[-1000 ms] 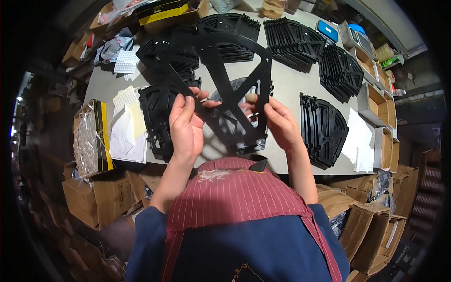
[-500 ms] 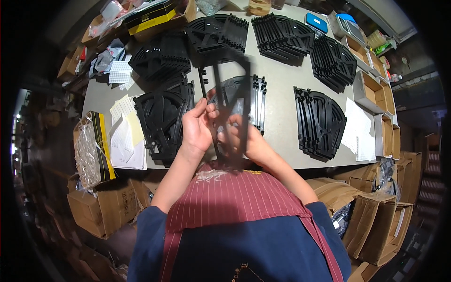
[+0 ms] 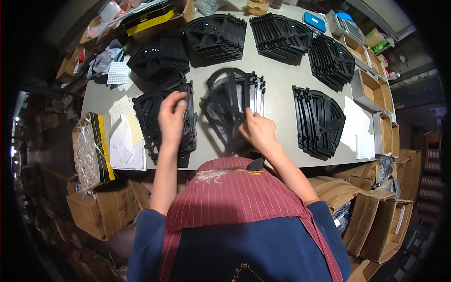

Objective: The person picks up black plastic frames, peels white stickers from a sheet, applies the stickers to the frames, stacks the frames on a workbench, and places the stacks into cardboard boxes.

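Note:
In front of me, a black fan-shaped plastic frame [image 3: 228, 80], blurred by motion, lies tilted over a fanned pile of like frames [image 3: 260, 89]. My right hand [image 3: 260, 129] is closed on its right edge, index finger stretched along it. My left hand [image 3: 171, 120] is raised off the frame, thumb and fingers apart and holding nothing. It hovers above the right side of the left-hand stack of black frames [image 3: 150, 105]; whether it touches them I cannot tell.
More stacks of black frames [image 3: 216, 37] stand along the back, and another stack [image 3: 319, 122] sits at the right. Paper sheets [image 3: 127, 136] and a yellow-black box with clear plastic pieces [image 3: 89, 150] lie left. Open cardboard boxes [image 3: 373, 91] line the right edge.
The frame I held upright in both hands has been lowered onto the middle pile. My left hand has let go and moved left; my right hand has moved slightly right.

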The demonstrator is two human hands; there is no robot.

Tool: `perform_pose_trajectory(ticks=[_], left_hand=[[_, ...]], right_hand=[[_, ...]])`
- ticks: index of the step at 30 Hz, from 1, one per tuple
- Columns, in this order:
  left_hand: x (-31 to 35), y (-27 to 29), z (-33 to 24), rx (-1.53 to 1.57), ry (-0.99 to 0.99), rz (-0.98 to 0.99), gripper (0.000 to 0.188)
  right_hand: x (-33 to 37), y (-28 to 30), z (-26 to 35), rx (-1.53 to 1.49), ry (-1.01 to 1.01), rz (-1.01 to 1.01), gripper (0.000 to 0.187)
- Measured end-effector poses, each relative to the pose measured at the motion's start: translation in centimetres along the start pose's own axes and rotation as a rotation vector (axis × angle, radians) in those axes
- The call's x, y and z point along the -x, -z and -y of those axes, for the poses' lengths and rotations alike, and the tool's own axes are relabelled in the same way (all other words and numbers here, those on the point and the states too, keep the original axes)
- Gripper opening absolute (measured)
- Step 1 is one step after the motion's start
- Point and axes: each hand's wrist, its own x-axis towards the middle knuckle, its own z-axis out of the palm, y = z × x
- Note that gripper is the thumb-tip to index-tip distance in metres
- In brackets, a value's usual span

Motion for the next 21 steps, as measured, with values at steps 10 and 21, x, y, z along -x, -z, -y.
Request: perform_pose_trajectory(ticks=[10,21], left_hand=[[3.7,11.2,6.8,-0.708,0.211,-0.152,0.059],[2.5,13.1,5.2,0.061,0.675,-0.082,0.084]], right_hand=[[-2.0,-1.4,-3.2,0.073,-0.062,0.172,0.044],[-4.0,1.4,3.7,0.051,0.083,0.274,0.028]])
